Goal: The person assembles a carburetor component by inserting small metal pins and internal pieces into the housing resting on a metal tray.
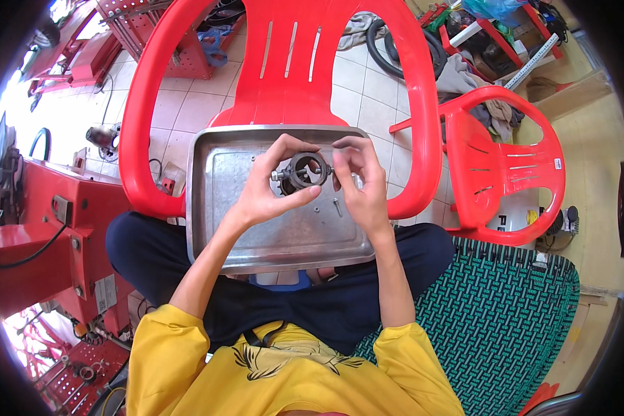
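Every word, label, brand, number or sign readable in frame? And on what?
White object below right chair: large dark letters, partly cut off; I don't transcribe printed text.
White label on red machine: too small to read.
Sticker on right chair: too small to read.
Tray, metal part: no text that I can make out.

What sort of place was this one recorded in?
Likely a repair workshop: a heavy red machine stands at the left, a loose bolt lies in a tray, and the left hand holds a metal ring.
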Motion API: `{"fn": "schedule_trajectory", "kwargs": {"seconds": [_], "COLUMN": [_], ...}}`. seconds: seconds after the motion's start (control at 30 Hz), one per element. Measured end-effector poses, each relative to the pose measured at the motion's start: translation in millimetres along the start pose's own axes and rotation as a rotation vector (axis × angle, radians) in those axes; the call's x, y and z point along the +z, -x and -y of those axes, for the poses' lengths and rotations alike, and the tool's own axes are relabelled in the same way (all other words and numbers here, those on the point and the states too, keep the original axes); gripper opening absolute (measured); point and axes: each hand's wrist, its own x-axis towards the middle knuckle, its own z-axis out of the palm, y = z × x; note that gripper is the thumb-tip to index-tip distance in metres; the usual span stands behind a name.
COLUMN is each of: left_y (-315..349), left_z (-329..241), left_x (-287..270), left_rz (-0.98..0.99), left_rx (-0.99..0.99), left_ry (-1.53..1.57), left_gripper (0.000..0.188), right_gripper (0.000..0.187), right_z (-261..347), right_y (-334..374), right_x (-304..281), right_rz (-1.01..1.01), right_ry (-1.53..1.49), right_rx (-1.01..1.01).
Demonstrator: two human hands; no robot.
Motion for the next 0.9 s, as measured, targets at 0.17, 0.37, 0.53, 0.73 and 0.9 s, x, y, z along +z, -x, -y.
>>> {"fn": "schedule_trajectory", "kwargs": {"seconds": [0.17, 0.37, 0.53, 0.73, 0.9], "left_y": [-1.1, 0.2, -0.3, -1.4, -2.9], "left_z": [-0.3, 1.6, -0.5, 0.4, 2.0], "left_x": [2.8, -0.6, -1.7, -3.7, -2.9], "left_rz": [-0.01, 0.019, -0.002, 0.012, -0.012], "left_rx": [-0.009, 0.0, 0.01, 0.051, 0.092], "left_ry": [0.019, -0.035, -0.022, -0.074, -0.1], "left_gripper": [0.056, 0.061, 0.055, 0.058, 0.056], "right_gripper": [0.02, 0.023, 0.022, 0.022, 0.02], "right_z": [-7.6, -4.7, -5.6, -3.9, -9.6], "right_y": [1.2, 2.0, 1.9, 2.4, 0.9], "right_x": [3.4, 0.3, 5.8, 4.0, 7.0], "right_rz": [-0.028, 0.015, -0.011, 0.041, -0.025], "right_ry": [0.043, -0.058, 0.0, -0.133, -0.012], "right_rx": [-0.194, 0.002, -0.162, 0.007, -0.172]}}
